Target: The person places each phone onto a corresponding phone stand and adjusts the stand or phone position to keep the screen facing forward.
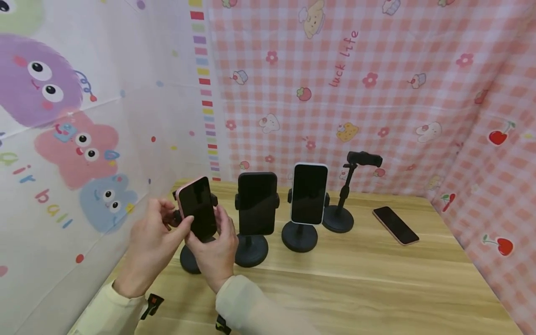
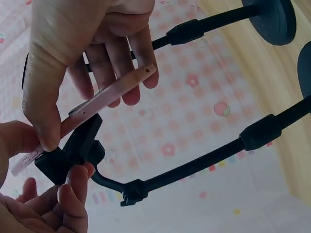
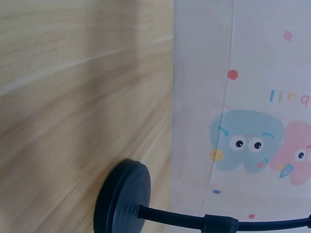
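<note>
A pink-edged phone [image 1: 197, 208] leans in the clamp [image 2: 60, 162] of the leftmost black phone stand [image 1: 190, 260]. My left hand [image 1: 152, 242] is at the phone's left edge. Its thumb lies against the phone and its curled fingers hold the clamp. The right hand [image 1: 217, 249] grips the phone's lower right side, fingers behind and thumb in front. In the left wrist view the phone appears edge-on, tilted against the clamp. Neither hand shows in the right wrist view, where a stand's round base [image 3: 129, 199] and pole appear.
To the right, a black phone [image 1: 257, 202] and a white-edged phone [image 1: 309, 194] sit upright in stands. Beyond them is a stand [image 1: 343, 200] without a phone. Another pink-edged phone [image 1: 395, 225] lies flat on the wooden table [image 1: 356, 284]. Patterned cloth surrounds the table.
</note>
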The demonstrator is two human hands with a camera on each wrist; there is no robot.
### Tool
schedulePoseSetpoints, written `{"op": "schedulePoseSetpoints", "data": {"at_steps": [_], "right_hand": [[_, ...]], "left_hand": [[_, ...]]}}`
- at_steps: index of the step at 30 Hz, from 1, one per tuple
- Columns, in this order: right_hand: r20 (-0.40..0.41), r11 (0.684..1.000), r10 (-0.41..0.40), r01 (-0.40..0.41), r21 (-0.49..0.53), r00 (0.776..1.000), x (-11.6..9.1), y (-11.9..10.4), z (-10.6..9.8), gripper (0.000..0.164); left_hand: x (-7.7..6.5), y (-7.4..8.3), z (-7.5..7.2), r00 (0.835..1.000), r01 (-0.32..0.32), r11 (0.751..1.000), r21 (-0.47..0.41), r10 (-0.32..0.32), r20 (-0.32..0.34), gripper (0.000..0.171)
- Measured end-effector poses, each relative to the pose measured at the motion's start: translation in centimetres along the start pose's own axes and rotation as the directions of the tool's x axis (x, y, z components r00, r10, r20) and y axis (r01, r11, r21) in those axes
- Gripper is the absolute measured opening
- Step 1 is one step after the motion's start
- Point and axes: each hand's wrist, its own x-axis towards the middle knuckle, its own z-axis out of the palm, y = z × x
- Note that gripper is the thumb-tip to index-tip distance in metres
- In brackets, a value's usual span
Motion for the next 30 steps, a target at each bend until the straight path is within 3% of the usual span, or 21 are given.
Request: {"op": "schedulePoseSetpoints", "data": {"at_steps": [6, 10, 19, 26, 30], "right_hand": [[-0.001, 1.0, -0.026, 0.026, -0.003, 1.0, 0.3, -0.1, -0.2, 0.073], [-0.001, 0.999, -0.036, 0.036, -0.016, 0.999, 0.4, -0.1, -0.2, 0.073], [-0.005, 0.995, -0.07, 0.069, -0.072, 0.998, 0.5, 0.3, -0.2, 0.073], [-0.018, 0.995, -0.06, 0.059, -0.077, 0.998, 0.7, 0.6, -0.1, 0.072], [-0.033, 0.993, -0.076, 0.072, -0.094, 0.997, 0.9, 0.6, 0.1, 0.07]], "left_hand": [[0.3, -0.3, 0.1, 0.99, -0.133, 0.99, 0.045, 0.135, -0.041, 0.019], [0.6, -0.5, -0.1, 0.986, -0.161, 0.985, 0.062, 0.163, -0.034, 0.02], [0.8, -0.5, -0.2, 0.991, -0.129, 0.989, 0.078, 0.132, -0.037, 0.024], [1.0, -0.1, 0.1, 1.0, -0.006, 1.0, 0.013, 0.006, 0.015, 0.043], [1.2, 0.0, 0.2, 1.0, -0.009, 1.0, 0.021, 0.009, 0.011, 0.034]]}}
